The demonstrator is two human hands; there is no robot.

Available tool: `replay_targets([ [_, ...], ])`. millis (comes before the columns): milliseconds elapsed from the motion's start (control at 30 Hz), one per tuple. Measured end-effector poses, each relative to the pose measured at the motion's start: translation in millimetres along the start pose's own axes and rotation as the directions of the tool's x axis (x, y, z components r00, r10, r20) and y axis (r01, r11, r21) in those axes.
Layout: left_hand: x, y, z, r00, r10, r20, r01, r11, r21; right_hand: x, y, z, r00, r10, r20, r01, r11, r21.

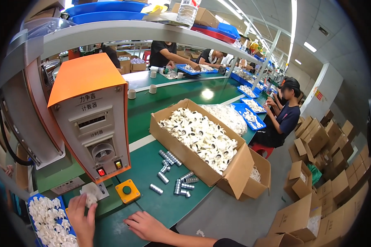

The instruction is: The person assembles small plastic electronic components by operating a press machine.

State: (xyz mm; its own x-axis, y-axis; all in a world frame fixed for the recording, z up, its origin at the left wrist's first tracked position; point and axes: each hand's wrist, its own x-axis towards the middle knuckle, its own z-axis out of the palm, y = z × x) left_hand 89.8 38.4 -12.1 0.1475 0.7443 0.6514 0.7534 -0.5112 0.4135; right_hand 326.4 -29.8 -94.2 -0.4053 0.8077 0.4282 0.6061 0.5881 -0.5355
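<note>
My left hand (81,220) is at the base of the orange-topped machine (92,136), its thumb and fingers curled round a small white plastic part (91,194). Where the fingertips meet the part is only partly visible. My right hand (147,226) lies on the green table with its fingers loosely stretched and nothing in them. Just beyond it is a yellow box with a dark green push button (127,190). Beside my left hand, a blue tray (61,201) holds many white plastic parts.
A cardboard box (185,158) full of white parts with dark centres stands on the table (148,197). Several metal cylinders (163,178) lie nearer. A bag of white parts (228,117) and blue trays (251,119) lie beyond. Co-workers sit along the table; cartons (297,218) stack at right.
</note>
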Motion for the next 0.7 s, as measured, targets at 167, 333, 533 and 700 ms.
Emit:
replay_targets([
  [167,12.0,-10.7,21.2,1.0,-0.023,0.009,0.023,1.0,-0.004,0.8,-1.3,-0.8,1.0,-0.004,-0.002,0.004,1.0,0.008],
  [333,20.9,-10.2,23.1,1.0,-0.014,0.0,0.014,0.998,0.065,1.2,-0.3,-1.1,1.0,-0.004,-0.006,0.004,1.0,0.009],
  [533,24.6,-9.2,25.8,0.988,-0.143,0.055,0.144,0.99,-0.004,0.3,4.0,5.4,0.998,-0.009,-0.067,0.013,0.999,0.05],
  [700,21.7,-9.8,18.4,0.986,-0.125,0.11,0.118,0.991,0.069,3.6,-2.4,5.3,0.99,0.023,-0.142,-0.005,0.992,0.126],
])
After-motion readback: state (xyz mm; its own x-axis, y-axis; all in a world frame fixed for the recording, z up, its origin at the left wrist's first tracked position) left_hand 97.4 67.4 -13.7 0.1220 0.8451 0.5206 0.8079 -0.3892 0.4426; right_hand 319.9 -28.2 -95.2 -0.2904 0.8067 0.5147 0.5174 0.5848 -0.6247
